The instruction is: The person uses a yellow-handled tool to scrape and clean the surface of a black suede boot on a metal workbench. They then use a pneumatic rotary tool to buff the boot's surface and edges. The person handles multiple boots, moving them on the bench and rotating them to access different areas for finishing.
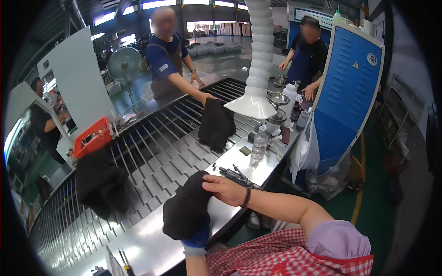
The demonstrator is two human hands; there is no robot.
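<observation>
A bulky matte black piece [186, 209] is held up near the front edge of the metal table; I cannot make out its exact kind. My left hand [199, 238], in a blue glove with a pale cuff, supports it from below, its fingers hidden by the piece. My right hand [225, 188] is bare, with a dark bracelet at the wrist. Its thumb and fingers pinch the piece's upper right edge. Beside that hand, a dark pen-like air tool [235, 175] lies on the metal table [152, 239].
Across the slatted conveyor [152, 170] lie a similar black piece [101, 181] at left and another black piece [216, 124] touched by a co-worker's hand. A white extraction hood [251, 106] hangs above. A clear bottle [260, 145], tweezers [125, 262] and a blue cabinet [347, 92] stand around.
</observation>
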